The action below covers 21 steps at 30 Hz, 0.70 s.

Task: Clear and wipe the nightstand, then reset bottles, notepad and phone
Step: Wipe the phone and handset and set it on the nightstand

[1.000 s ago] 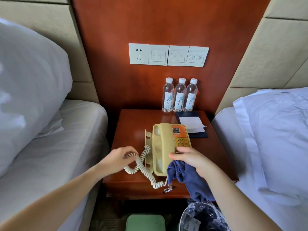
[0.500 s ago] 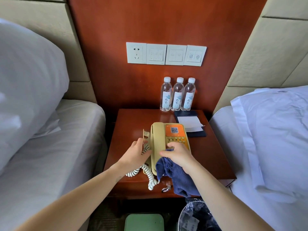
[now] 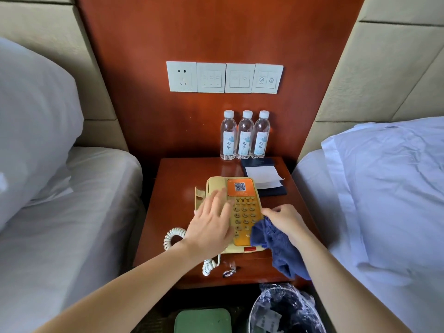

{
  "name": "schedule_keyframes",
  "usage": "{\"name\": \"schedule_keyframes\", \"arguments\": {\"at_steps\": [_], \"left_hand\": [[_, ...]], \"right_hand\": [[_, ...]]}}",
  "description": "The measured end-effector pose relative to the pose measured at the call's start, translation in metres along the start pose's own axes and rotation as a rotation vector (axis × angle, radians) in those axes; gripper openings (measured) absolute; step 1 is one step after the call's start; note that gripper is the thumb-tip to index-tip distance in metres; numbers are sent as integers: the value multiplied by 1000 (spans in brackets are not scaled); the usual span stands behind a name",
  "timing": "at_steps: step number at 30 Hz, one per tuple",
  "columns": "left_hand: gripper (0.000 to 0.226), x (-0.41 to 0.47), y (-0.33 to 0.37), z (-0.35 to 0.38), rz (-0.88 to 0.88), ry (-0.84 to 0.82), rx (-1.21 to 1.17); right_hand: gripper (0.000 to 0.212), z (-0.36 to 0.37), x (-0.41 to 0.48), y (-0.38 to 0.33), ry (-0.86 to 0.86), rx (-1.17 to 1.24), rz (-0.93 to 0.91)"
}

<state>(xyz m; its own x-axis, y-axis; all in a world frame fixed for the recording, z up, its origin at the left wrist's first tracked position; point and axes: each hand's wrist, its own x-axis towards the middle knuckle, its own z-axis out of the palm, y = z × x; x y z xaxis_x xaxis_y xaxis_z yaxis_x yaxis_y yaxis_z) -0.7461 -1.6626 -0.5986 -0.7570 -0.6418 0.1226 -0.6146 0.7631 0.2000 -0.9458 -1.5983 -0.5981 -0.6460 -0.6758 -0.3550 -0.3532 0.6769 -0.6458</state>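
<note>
Two beds fill the sides of my view: the left bed (image 3: pixel 72 212) with a big white pillow (image 3: pixel 31 116), the right bed (image 3: pixel 384 200) under a rumpled white sheet. Between them rises a red-brown wood panel (image 3: pixel 216 32) carrying a row of switch plates (image 3: pixel 224 76), and at its foot stands the nightstand (image 3: pixel 175 188).

Both forearms reach in from below. The left hand (image 3: pixel 211 227) lies palm down over the handset side of the phone (image 3: pixel 242 188), fingers straight and spread, gripping nothing. The fingertips are blurred, so I cannot tell whether they press the handset or are just above it. The right hand (image 3: pixel 286 219) is at the phone's right edge, fingers curled and pinching a blue cloth (image 3: pixel 281 248) that hangs past the nightstand's front right corner.

The phone sits mid-table, its coiled cord (image 3: pixel 171 237) looping out on the left near the front edge. Behind it on the right lies the notepad (image 3: pixel 262 174) on a dark folder (image 3: pixel 271 191). The three bottles (image 3: pixel 245 138) stand upright in a tight row against the panel.

On the floor below I see a plastic-lined bin (image 3: pixel 286 311) beside a green object (image 3: pixel 203 320).
</note>
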Motion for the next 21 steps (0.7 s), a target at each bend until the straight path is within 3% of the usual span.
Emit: {"name": "schedule_keyframes", "arguments": {"at_steps": [3,7,11,15,19,21], "left_hand": [[69,13,4,3,-268,-107,-152],[81,17,3,8,-314,-130,-185],[91,12,-8,6,-468,-41,-178],[102,9,-20,-23,-575,-45,-394],[128,7,-36,-54,-703,-126,-749],[117,8,-47,-65,-755,-185,-902]], "right_hand": [[37,-2,0,2,-199,134,140],[40,-5,3,-4,-344,182,168],[24,-14,-7,-18,-526,346,102],[41,-1,-22,-44,-474,373,-94],[35,14,-39,-71,-390,425,-209],[33,22,-48,-84,-372,454,-255]]}}
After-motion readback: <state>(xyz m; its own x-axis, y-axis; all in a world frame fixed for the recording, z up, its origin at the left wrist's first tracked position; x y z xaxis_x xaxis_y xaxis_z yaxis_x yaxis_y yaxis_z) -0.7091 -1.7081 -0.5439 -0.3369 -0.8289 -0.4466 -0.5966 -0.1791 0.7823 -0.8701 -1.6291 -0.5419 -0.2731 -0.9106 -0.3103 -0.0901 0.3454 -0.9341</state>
